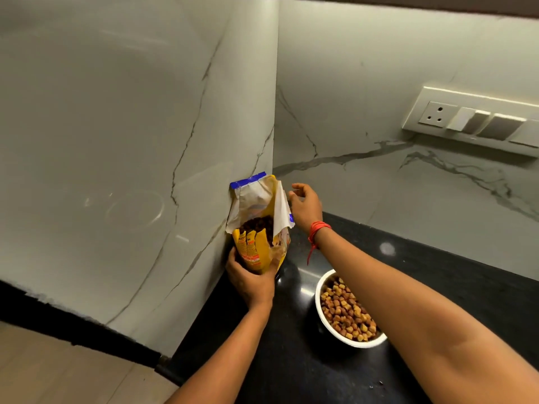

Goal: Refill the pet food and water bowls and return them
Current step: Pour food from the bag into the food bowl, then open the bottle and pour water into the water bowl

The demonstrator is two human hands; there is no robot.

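While left hand grips upright kibble bag, flap sits nine o'clock of your right hand. It's loosely curled, empty.

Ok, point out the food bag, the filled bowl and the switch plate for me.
food bag [253,252]: head view, on its yellow front panel.
bowl [318,298]: head view, on the left side of its white rim.
switch plate [437,113]: head view, on the socket face.

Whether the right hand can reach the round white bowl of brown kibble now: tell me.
Probably yes: the right hand is by the flap of the yellow food bag; the round white bowl lies uncovered below its forearm.
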